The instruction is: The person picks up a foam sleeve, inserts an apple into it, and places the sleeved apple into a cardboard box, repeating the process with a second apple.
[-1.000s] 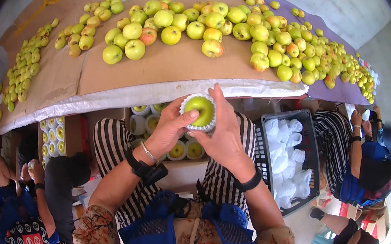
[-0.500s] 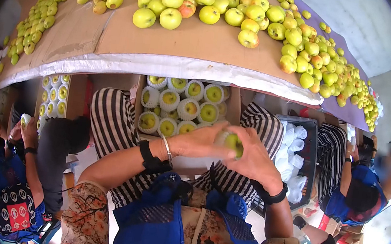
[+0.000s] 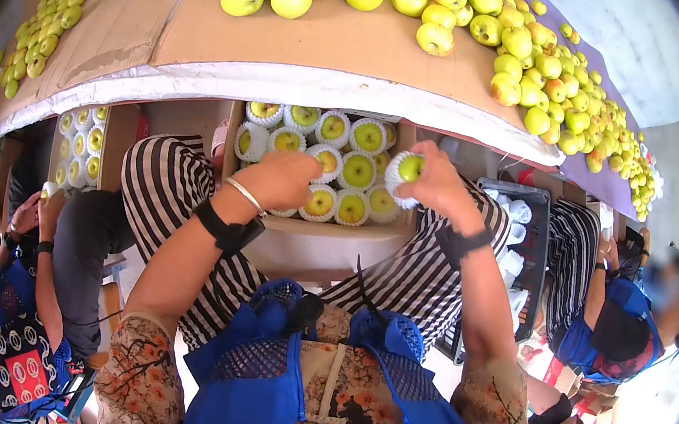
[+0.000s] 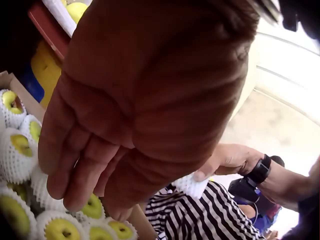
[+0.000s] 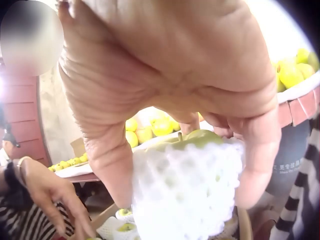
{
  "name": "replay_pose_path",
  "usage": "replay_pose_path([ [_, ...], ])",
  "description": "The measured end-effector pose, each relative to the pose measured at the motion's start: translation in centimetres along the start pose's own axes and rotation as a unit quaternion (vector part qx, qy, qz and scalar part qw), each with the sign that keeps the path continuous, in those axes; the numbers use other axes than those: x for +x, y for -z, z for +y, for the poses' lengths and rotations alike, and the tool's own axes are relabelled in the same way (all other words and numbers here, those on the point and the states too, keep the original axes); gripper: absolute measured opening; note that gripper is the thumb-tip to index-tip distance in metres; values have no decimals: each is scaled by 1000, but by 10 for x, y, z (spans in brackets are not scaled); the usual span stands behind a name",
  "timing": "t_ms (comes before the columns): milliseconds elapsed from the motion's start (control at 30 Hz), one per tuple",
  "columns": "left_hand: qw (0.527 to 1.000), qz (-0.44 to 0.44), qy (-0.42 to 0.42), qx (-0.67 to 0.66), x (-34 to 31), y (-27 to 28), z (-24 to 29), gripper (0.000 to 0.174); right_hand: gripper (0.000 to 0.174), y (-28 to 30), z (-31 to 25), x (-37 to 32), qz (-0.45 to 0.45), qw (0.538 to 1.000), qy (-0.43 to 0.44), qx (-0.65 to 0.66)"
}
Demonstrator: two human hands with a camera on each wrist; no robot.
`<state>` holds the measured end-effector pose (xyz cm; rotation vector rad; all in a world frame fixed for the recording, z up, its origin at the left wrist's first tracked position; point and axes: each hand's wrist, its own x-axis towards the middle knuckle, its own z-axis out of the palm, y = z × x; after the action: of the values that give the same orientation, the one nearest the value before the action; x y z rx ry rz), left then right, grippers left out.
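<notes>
My right hand holds a green apple in a white foam net, gripping it from above between thumb and fingers. The stem end faces up in the right wrist view. It hangs at the right side of a cardboard box filled with netted apples. Over the left part of that box reaches my left hand, fingers loosely bent downward just above the apples. In the left wrist view the left palm holds nothing, and netted apples lie beneath its fingertips.
Loose apples cover a cardboard-topped table ahead, its edge wrapped in white. Right of my striped knees stands a black crate with white foam nets. Other people sit on both sides, one beside another apple box.
Both hands held the netted apple together; now the left has let go and moved left over the box. My right hand carries the apple to the box's right side. The head view has tilted down.
</notes>
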<state>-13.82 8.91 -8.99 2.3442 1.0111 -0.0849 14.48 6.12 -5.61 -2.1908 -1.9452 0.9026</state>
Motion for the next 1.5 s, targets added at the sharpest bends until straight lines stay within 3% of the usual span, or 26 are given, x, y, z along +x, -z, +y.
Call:
replay_pose_path([
  [133, 997, 33, 26, -63, 4, 5, 0, 23, 83, -22, 7, 32, -5, 999, -42, 30],
  [233, 994, 32, -17, -99, 27, -15, -2, 22, 84, -24, 16, 42, 14, 997, -63, 30],
  [300, 996, 20, -87, -10, 48, -31, -1, 26, 85, -24, 22, 47, 33, 997, -64, 28],
  [433, 975, 44, -192, 103, 103, -72, 5, 35, 93, -41, 37, 68, 78, 996, 37, 27],
  [533, 975, 74, -195, 80, 132, -98, 10, 40, 96, -41, 34, 72, 92, 995, 3, 48],
  [633, 971, 125, -189, 83, 147, -123, 14, 30, 98, -54, 47, 82, 114, 992, 12, 59],
  [733, 975, 68, -158, 138, 142, -125, 8, 29, 92, -79, 61, 91, 201, 978, 22, 57],
  [833, 983, 17, -135, 123, 138, -113, 5, 27, 80, -90, 67, 93, 207, 977, 43, 9],
  [933, 981, 28, -137, 133, 139, -116, 2, 28, 68, -96, 71, 85, 188, 968, 114, -117],
  [1033, 982, 32, -131, 133, 137, -116, 1, 28, 70, -104, 78, 82, 176, 950, 154, -208],
  [1133, 985, 39, -136, 97, 136, -115, 0, 21, 67, -116, 80, 83, 150, 944, 157, -248],
  [1333, 981, 28, -100, 164, 136, -111, 8, 26, 62, -108, 62, 86, 80, 947, 125, -285],
  [1500, 982, 38, -80, 165, 139, -107, 10, 26, 48, -104, 59, 86, 35, 946, 94, -307],
])
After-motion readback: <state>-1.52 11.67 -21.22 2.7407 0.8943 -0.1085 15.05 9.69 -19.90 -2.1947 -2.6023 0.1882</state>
